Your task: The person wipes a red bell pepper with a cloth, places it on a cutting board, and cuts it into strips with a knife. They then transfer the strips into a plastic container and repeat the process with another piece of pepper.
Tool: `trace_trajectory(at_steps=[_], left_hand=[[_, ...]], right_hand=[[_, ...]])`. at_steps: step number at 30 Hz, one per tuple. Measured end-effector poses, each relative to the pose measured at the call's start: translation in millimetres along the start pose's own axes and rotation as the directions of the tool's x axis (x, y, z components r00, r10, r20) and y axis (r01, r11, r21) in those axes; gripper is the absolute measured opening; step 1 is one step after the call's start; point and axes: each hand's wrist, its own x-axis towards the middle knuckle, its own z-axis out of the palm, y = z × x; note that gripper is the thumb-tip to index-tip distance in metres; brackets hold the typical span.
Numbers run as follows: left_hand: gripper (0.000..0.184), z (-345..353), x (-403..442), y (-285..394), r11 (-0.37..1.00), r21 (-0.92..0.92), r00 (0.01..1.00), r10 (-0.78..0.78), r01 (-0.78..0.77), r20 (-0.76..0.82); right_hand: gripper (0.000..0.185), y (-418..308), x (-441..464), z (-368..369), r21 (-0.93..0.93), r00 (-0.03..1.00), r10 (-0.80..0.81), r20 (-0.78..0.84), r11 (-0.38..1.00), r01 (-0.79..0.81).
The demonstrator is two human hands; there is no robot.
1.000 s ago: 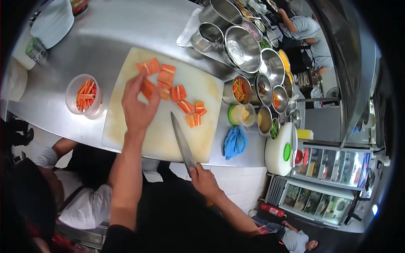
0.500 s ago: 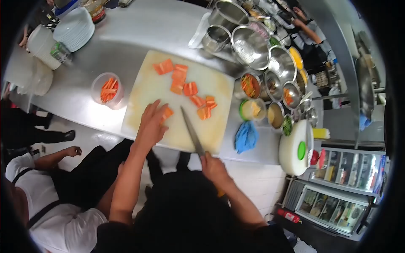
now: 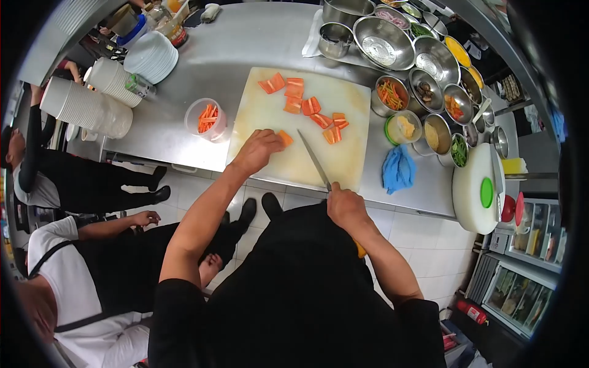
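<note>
My right hand (image 3: pixel 345 205) is wrapped round the handle of a kitchen knife (image 3: pixel 315 159), its blade slanting over the white cutting board (image 3: pixel 343 98) with the tip to the far left. At the board's near left, the fingers of my left hand (image 3: pixel 260 149) are drawn together on a piece of orange-red pepper (image 3: pixel 284 138); they hide part of it. Several more pepper pieces (image 3: pixel 294 89) with pale ribs lie scattered across the board's middle. Left of the board stands a clear plastic tub (image 3: pixel 191 116) containing pepper strips (image 3: pixel 208 118).
Metal bowls (image 3: pixel 383 43) and pots of cut food crowd the right side. A blue cloth (image 3: pixel 399 170) lies right of the board. Stacked white plates (image 3: pixel 151 56) and tubs (image 3: pixel 86 109) stand left. A person in a white shirt (image 3: pixel 67 276) is close on my left.
The camera view has shifted, so the board appears farther right. My left hand's spread fingers have drawn together at the near pepper piece. The knife stays in my right hand.
</note>
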Motion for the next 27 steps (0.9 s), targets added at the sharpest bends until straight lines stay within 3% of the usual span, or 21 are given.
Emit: trace_trajectory(at_steps=[2,8,10,16,25,27], left_hand=[[0.021,-1,2,3,1.000,-0.003,0.998,0.016,-0.016,0.060],[0.015,3,8,5,0.999,0.018,0.999,0.032,-0.033,0.020],[0.015,-2,10,9,0.999,0.031,0.993,-0.031,0.027,0.113],[0.018,4,7,7,0.999,0.020,0.997,-0.051,0.050,0.058],[0.020,9,2,5,0.998,-0.025,0.998,-0.065,0.065,0.020],[0.019,6,3,8,0.997,-0.028,0.997,-0.075,0.076,0.031]], right_hand=[[0.022,-11,-5,-9,-0.008,1.000,-0.005,-0.009,1.000,0.005],[0.017,-47,0,-31,-0.018,0.993,-0.119,0.009,0.993,0.119],[0.014,-52,7,-30,-0.015,0.984,-0.178,-0.014,0.984,0.178],[0.015,-66,27,-27,-0.087,0.983,-0.185,0.000,0.979,0.184],[0.019,-52,-32,-41,-0.109,0.981,0.075,0.179,0.992,-0.056],[0.018,-48,-24,-35,-0.070,0.995,0.003,0.096,0.998,0.004]])
